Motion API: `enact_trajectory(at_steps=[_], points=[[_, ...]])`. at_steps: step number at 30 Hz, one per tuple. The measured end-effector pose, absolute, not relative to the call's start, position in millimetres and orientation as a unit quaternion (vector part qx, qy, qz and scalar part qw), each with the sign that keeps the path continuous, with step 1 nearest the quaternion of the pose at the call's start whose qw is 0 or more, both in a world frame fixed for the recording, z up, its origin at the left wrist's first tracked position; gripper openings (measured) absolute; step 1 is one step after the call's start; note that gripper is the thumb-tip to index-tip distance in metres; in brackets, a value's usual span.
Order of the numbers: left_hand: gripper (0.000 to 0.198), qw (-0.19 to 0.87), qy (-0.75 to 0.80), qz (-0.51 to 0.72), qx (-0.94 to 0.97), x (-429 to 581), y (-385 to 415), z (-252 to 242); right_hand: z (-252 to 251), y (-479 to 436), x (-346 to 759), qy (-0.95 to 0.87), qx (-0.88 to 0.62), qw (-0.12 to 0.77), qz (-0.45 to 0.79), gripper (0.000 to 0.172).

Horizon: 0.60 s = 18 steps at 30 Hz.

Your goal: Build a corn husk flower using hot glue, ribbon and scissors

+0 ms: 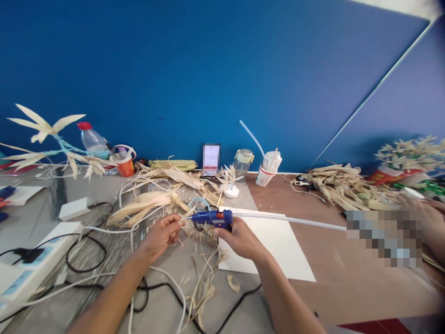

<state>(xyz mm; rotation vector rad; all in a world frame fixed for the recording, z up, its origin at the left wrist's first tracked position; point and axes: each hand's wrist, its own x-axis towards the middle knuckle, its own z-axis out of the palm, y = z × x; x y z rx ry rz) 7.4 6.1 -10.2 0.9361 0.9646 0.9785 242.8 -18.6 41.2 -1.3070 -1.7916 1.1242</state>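
My right hand point(241, 239) grips a blue hot glue gun point(212, 217), which lies nearly level with its nozzle pointing left. A long, clear glue stick point(295, 220) runs out of its back to the right. At the nozzle tip, my left hand point(166, 234) is closed in a pinch; the small pale thing between its fingertips is too small to make out. Under the glue gun, scraps of dried corn husk point(205, 292) are strewn over the table. A white sheet of paper point(271, 250) lies partly beneath my right hand.
Corn husks point(146, 206) and tangled cables surround a white power strip point(38, 260) on the left. Behind stand a phone point(211, 160), a glass jar point(243, 162), paper cups point(266, 176) and a husk flower point(231, 185). Another person's hand point(426, 222) is at right, beside piled husks point(344, 185).
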Motion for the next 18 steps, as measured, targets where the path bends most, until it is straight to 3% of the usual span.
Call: enact_trajectory(at_steps=[18], points=[[0.022,0.691,0.41,0.456,0.384,6.0,6.8,-5.5,41.5,-16.9,243.3,-0.658,-0.498,0.345,0.447,0.017]])
